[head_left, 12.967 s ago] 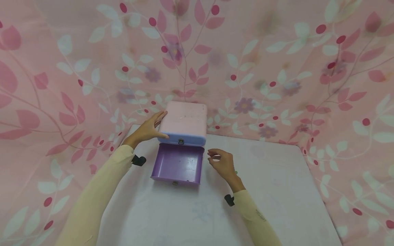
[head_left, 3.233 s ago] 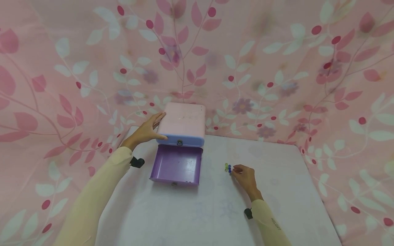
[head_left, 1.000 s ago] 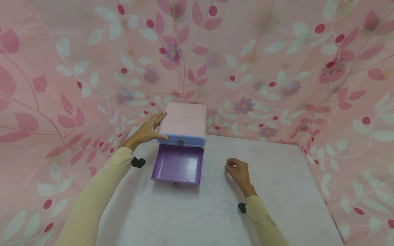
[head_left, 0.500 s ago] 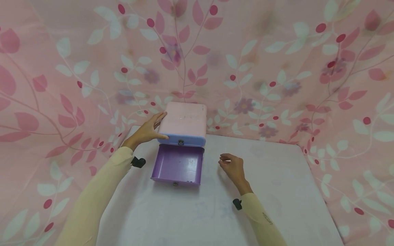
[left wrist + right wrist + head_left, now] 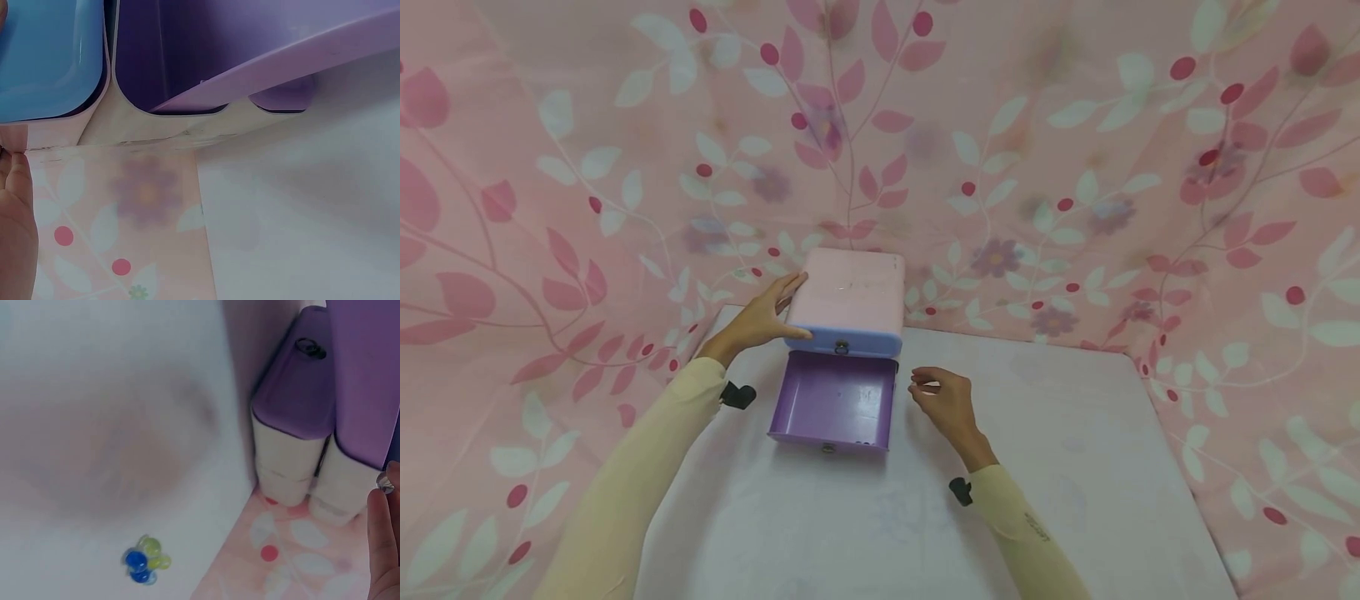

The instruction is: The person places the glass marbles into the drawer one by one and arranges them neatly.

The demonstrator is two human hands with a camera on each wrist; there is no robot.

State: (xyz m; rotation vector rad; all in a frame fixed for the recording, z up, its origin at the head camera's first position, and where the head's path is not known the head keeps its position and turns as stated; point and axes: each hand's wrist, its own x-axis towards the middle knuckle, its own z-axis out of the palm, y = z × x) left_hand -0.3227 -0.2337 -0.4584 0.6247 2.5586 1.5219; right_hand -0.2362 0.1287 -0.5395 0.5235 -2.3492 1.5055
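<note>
My left hand (image 5: 754, 323) rests on the left side of a small pink-topped drawer unit (image 5: 850, 287), thumb on its blue upper drawer front (image 5: 880, 343) and fingers along the side. Below, the purple drawer (image 5: 835, 396) is pulled out, with a few tiny dark spots (image 5: 862, 443) at its front right corner. Just right of this drawer, my right hand (image 5: 947, 402) hangs above the table, thumb and finger pinching a small clear glassy ball (image 5: 385, 482). Several blue and yellow-green glassy balls (image 5: 142, 559) lie together on the table in the right wrist view; my hand hides them in the head view.
A white cloth (image 5: 1037, 467) covers the table. Behind and at both sides hangs a pink curtain with printed leaves (image 5: 1000, 208), right against the back of the drawer unit. Another purple drawer front (image 5: 300, 381) with a ring pull shows below the pulled-out one.
My right hand was at the glassy balls on the table some seconds ago; over the last second it has moved left to beside the purple drawer. The left hand stays in place.
</note>
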